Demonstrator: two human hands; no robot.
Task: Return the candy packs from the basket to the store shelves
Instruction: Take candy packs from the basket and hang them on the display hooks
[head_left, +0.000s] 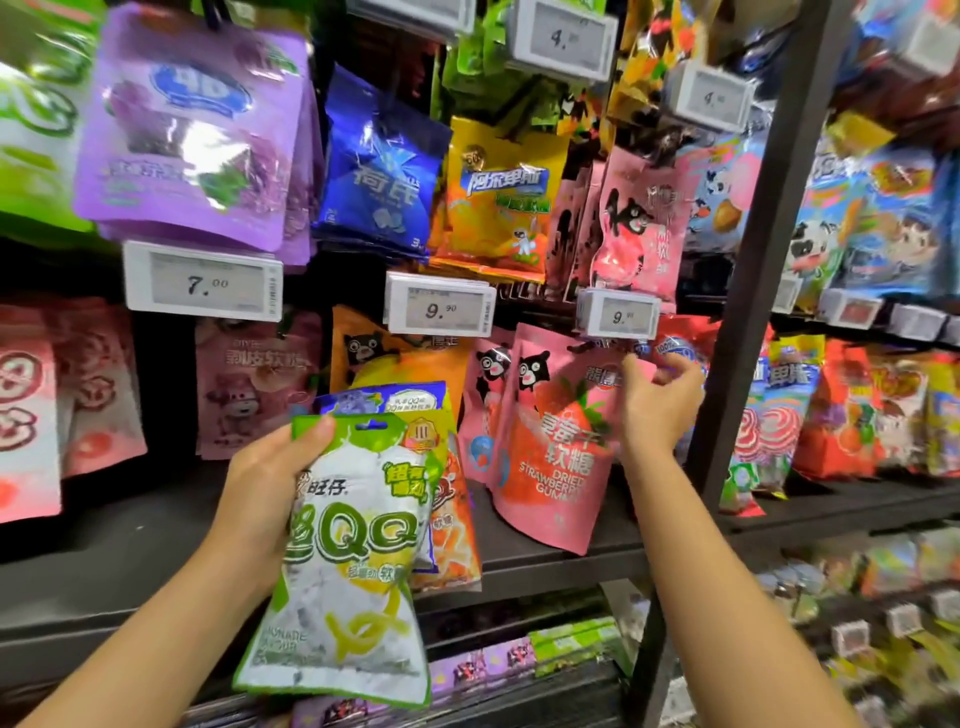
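My left hand is closed around a small stack of candy packs, the thumb on the front near the top edge and the other fingers behind. The front one is a green and white QQ pack, and behind it I can see the top of a blue pack and a part of an orange pack; how many packs are in the stack I cannot tell exactly. I hold them upright in front of the shelves, below the 9.90 price tag. My right hand is raised to the top right corner of a pink strawberry gummy pack, which hangs under another price tag. The fingers are curled and pinch the upper edge of this pack, near the hook, which is too blurred to see well. Beside this pack on the left hangs a similar pink pack, touching it. Above, on the higher row, there are a purple pack, a dark blue pack and a yellow-orange pack. A dark upright post of the shelf stands just to the right of my right hand.
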